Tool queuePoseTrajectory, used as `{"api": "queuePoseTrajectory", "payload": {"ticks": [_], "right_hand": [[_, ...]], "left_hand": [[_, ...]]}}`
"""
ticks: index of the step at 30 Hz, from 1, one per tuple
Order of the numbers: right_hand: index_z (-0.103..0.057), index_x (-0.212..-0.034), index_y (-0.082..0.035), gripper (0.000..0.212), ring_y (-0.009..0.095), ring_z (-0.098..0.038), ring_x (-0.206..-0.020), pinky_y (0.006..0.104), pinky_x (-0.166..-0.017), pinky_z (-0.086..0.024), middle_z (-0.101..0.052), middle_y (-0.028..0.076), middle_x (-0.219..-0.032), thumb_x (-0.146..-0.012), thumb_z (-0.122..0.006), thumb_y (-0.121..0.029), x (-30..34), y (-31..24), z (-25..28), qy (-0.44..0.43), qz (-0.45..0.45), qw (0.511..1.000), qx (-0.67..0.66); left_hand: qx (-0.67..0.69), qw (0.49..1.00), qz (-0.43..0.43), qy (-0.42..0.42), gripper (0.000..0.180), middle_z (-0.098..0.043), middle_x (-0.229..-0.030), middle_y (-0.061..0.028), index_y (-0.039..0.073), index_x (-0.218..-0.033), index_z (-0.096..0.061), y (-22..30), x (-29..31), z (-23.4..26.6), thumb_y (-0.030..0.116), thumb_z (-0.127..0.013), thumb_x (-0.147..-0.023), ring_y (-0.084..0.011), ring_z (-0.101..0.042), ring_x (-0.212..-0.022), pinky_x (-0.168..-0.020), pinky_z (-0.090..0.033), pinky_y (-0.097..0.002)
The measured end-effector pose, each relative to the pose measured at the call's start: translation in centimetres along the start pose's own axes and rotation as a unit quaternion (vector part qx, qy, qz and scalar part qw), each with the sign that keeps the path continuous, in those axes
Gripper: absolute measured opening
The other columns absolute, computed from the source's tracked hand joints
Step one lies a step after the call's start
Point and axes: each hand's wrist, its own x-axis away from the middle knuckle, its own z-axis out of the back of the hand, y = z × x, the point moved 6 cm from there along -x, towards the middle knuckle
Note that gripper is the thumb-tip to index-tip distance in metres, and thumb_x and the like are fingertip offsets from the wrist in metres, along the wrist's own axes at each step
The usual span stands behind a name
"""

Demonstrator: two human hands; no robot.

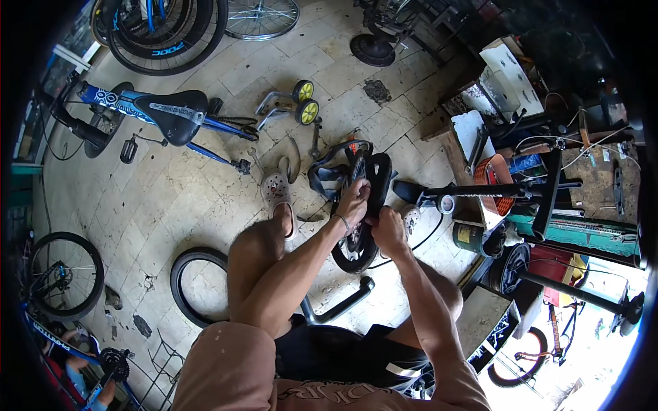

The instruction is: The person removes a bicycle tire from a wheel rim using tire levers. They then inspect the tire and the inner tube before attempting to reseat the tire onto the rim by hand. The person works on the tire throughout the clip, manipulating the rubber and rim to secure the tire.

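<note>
Between my knees stands a small bicycle wheel [345, 248] with a black tyre [384, 177] around it. My left hand [354, 200] is closed on the tyre's near side, fingers over its edge. On the right side of the tyre, my right hand [389, 231] is closed in a fist against it, with the fingertips hidden. How far the tyre sits on the rim cannot be made out. Crumpled black rubber [325, 179], perhaps an inner tube, lies against the wheel's left side. A floor pump [480, 190] with a round gauge [445, 203] stands right of my hands.
Left of my foot are training wheels [306, 103], a wrench [316, 137] and a blue child's bike [175, 116]. A loose tyre [188, 291] lies by my left knee, and a bent black tube [343, 303] between my legs. A cluttered workbench [589, 181] borders the right.
</note>
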Motion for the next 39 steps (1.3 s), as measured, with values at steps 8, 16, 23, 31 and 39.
{"api": "queuePoseTrajectory", "payload": {"ticks": [8, 16, 23, 31, 39], "right_hand": [[-0.066, -0.097, 0.002, 0.022, 0.03, -0.067, -0.076, 0.0388, -0.07, -0.048, -0.067, 0.022, -0.082, -0.081, -0.072, -0.011, 0.5, 4.5, 2.8, 0.027, -0.029, 0.996, -0.083], [-0.066, -0.096, 0.0, 0.017, 0.015, -0.059, -0.066, 0.0326, -0.066, -0.047, -0.068, 0.014, -0.075, -0.084, -0.069, -0.012, 0.9, 2.9, 2.0, 0.04, -0.001, 0.993, -0.112], [-0.066, -0.09, 0.002, 0.024, 0.01, -0.056, -0.063, 0.0289, -0.06, -0.046, -0.067, 0.007, -0.072, -0.086, -0.068, -0.021, 0.6, 2.2, 1.4, 0.082, -0.056, 0.933, -0.345], [-0.065, -0.094, 0.003, 0.028, 0.02, -0.065, -0.069, 0.0342, -0.066, -0.049, -0.069, 0.016, -0.078, -0.086, -0.068, -0.024, 0.4, 1.7, 0.6, 0.124, -0.069, 0.946, -0.291], [-0.065, -0.095, 0.002, 0.029, 0.029, -0.067, -0.073, 0.0366, -0.068, -0.049, -0.068, 0.019, -0.08, -0.086, -0.068, -0.025, -0.2, 3.0, 0.4, 0.134, -0.07, 0.946, -0.285]], "left_hand": [[0.128, 0.988, 0.068, -0.053, 0.009, -0.045, -0.074, 0.003, 0.017, -0.104, -0.058, 1.1, 0.9, -2.4, 0.023, -0.052, -0.1, -0.0073, -0.041, -0.062, -0.044, -0.033, -0.0261], [-0.051, 0.969, -0.202, 0.136, 0.004, -0.059, -0.079, -0.0056, 0.008, -0.096, -0.062, -0.1, -1.2, 1.2, 0.011, -0.06, -0.094, -0.013, -0.049, -0.062, -0.054, -0.041, -0.0311], [-0.173, 0.922, -0.214, 0.272, 0.005, -0.06, -0.079, -0.012, 0.008, -0.088, -0.065, 3.1, -0.4, 2.4, 0.004, -0.064, -0.085, -0.0295, -0.058, -0.082, -0.071, -0.043, -0.0381], [-0.049, 0.958, -0.11, 0.261, 0.01, -0.067, -0.086, -0.0137, 0.002, -0.094, -0.063, 3.1, -1.1, 2.7, 0.003, -0.053, -0.092, -0.0239, -0.064, -0.077, -0.072, -0.049, -0.035], [0.006, 0.986, -0.028, 0.162, 0.027, -0.069, -0.079, -0.0073, 0.0, -0.091, -0.065, 0.3, -4.1, 3.1, 0.025, -0.056, -0.096, -0.0098, -0.054, -0.06, -0.051, -0.041, -0.0267]]}}
